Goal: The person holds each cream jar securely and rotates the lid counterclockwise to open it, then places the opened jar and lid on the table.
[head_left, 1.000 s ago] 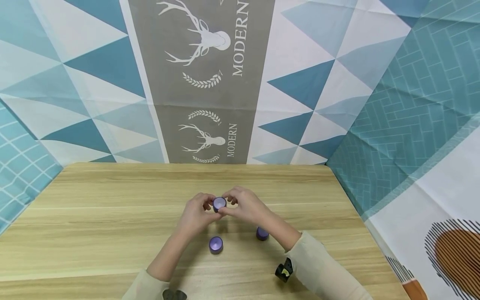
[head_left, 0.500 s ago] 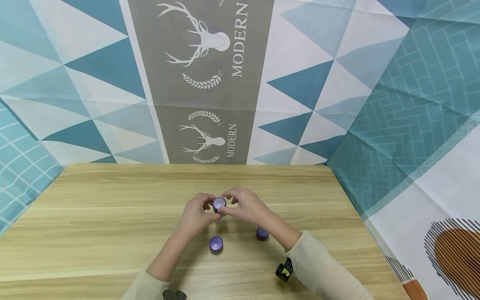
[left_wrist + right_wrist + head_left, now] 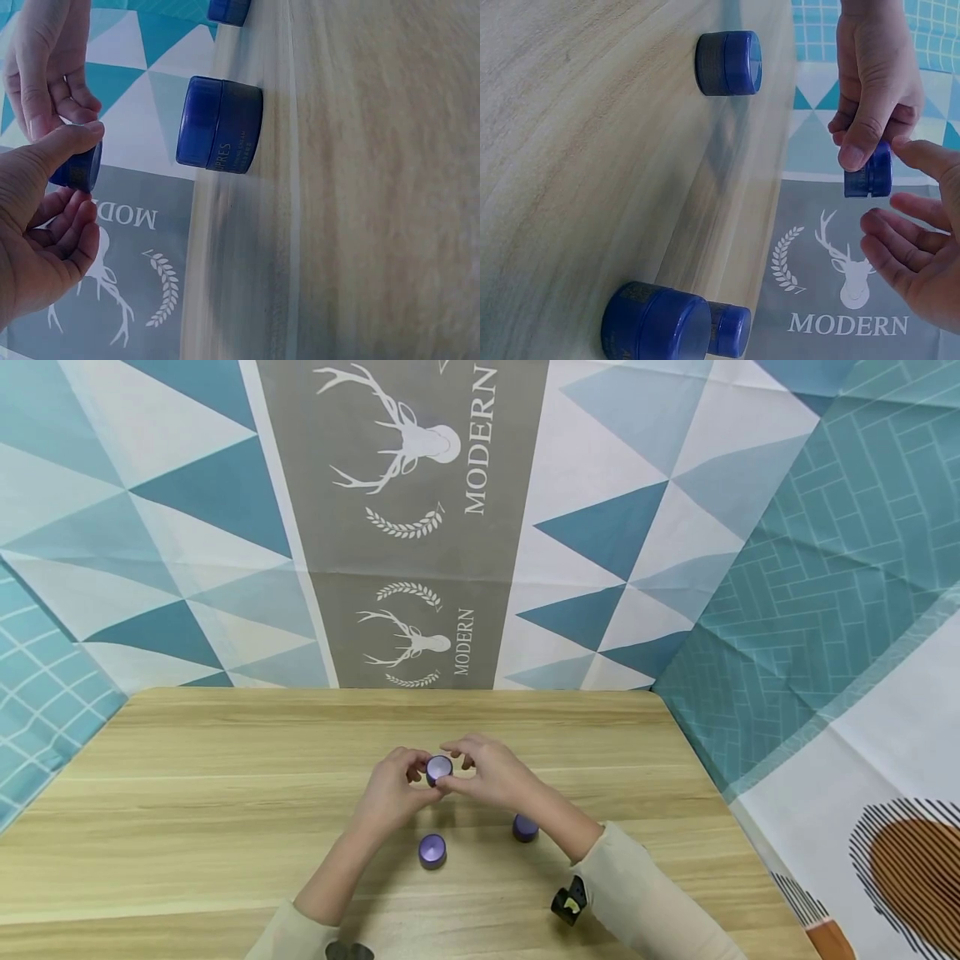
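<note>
Above the counter (image 3: 187, 827): one pinch away from a drop

Over the middle, clear of the wood: the raised jar (image 3: 439, 768), pinched round its body by the left grip (image 3: 393, 785). Spread beside the lid (image 3: 883, 171), with the thumb tip at its edge: the right grip (image 3: 491, 768).

Likeliest trouble: a slip out of that single pinch, caused by smooth curved sides and any sideways push from the right. Next: a toppled standing jar (image 3: 525, 827), from a lowered or quickly withdrawn right forearm (image 3: 562, 814) just beside. Also exposed to a drop: the nearer jar (image 3: 432, 852). Easily forgotten: another jar (image 3: 731, 330), low in the right wrist view and, as far as can be judged, covered by that forearm in the head view.

Underneath, pale wood grain with rounded far corners. Behind, a printed cloth (image 3: 187, 485) of blue and white triangles, split by a grey band (image 3: 416, 556) with deer heads and MODERN turned sideways. To the right, teal brick-patterned cloth (image 3: 787, 610); to the left, blue squares (image 3: 45, 685).
</note>
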Motion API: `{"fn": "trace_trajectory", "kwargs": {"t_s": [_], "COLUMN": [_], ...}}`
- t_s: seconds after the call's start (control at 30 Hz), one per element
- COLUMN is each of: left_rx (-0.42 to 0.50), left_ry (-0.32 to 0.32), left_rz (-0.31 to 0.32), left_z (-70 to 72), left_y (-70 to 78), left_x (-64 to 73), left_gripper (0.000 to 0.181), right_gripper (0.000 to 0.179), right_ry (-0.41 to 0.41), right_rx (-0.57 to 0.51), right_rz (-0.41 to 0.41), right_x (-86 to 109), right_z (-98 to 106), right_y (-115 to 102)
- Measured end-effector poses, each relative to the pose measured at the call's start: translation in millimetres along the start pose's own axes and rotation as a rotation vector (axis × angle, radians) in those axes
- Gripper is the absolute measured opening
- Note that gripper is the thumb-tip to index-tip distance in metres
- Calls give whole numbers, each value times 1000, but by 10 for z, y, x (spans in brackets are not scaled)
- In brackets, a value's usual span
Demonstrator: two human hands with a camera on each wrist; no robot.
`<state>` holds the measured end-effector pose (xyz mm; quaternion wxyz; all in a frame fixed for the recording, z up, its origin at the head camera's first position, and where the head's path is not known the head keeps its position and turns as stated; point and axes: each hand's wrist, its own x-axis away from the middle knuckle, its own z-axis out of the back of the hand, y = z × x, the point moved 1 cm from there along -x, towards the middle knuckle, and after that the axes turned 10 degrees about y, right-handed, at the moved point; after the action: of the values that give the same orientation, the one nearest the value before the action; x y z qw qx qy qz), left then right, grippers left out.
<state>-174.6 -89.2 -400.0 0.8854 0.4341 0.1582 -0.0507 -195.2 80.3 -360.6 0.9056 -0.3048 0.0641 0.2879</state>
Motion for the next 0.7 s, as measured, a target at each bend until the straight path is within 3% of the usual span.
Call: {"fn": "trace_trajectory", "kwargs": {"t_s": [0.3,0.47,0.7], "left_rx": [6,12,18], "left_ry": [11,13,27], "left_rz": [8,6,12], "left_z": [-11,-13,-22], "left_y": [11,9,-3], "left_x": [10,13,3], "left_gripper": [37,36,38], "right_gripper": [32,36,45], "right_ry": [15,-14,9], "right_rx": [6,8,0], "right_rz": [16,42,-6], "right_x": [-13,-12,-7], "right_z": [-13,-10,-4], "right_y": [3,5,16]}}
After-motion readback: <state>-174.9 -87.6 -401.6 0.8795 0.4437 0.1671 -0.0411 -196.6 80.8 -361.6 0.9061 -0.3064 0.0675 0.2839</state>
